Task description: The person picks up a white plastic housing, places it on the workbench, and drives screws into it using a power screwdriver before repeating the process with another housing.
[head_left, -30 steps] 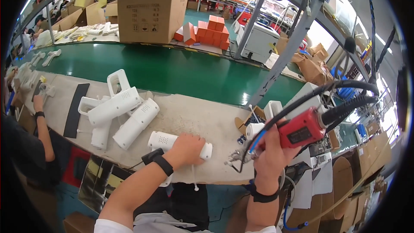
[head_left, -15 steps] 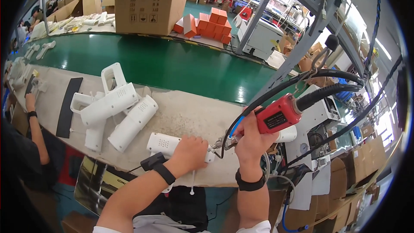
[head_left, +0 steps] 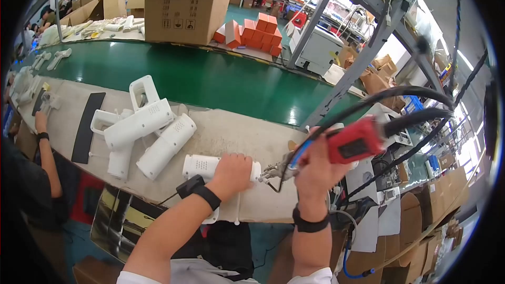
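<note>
- While the left hand [head_left: 233, 172] gripped the white housing [head_left: 200, 166] near its right end, the right hand [head_left: 314, 176] was wrapped round the red power tool [head_left: 355, 146].
- That housing lay on the beige bench cover [head_left: 226, 126], right of the piled white housings [head_left: 167, 147].
- The tool's metal tip [head_left: 273, 171] stood at its right end; I couldn't tell whether they touched.
- A steady left hold, tip lined up straight, seemed wise.

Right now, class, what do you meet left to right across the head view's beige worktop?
Co-worker's hand, long black strip, pile of white housings, left hand on single white housing, right hand holding red tool.
</note>
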Motion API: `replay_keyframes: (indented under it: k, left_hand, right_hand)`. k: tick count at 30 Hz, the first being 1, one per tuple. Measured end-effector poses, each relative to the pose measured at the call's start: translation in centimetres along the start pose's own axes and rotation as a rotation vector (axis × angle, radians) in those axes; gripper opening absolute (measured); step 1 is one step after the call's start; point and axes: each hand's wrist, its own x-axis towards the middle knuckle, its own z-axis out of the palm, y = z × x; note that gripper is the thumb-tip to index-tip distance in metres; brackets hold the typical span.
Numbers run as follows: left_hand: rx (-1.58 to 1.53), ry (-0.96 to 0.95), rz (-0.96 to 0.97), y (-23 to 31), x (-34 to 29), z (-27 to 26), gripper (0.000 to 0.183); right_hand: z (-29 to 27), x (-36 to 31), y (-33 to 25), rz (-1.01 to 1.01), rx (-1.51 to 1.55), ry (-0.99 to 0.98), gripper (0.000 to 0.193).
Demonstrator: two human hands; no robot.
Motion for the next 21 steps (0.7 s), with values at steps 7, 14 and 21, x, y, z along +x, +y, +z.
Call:
replay_keyframes:
  k: [7, 14, 21]
  left_hand:
    - [0.006, -0.012, -0.002, -0.5, 0.6, 0.3, 0.048]
    - [-0.029, -0.021, 0.014, -0.1, 0.0, -0.6, 0.055]
    - [-0.088, -0.038, 0.044, -4.5, -2.2, -3.9, 0.079]
  right_hand:
    - [-1.0, -0.3, 0.8, -0.035, -0.033, -0.093, 0.008]
    - [-1.8, -1.5, 6.2, 0.087, -0.102, -0.011, 0.006]
    - [-2.3, -1.6, 6.6, 0.042, -0.167, -0.1, 0.008]
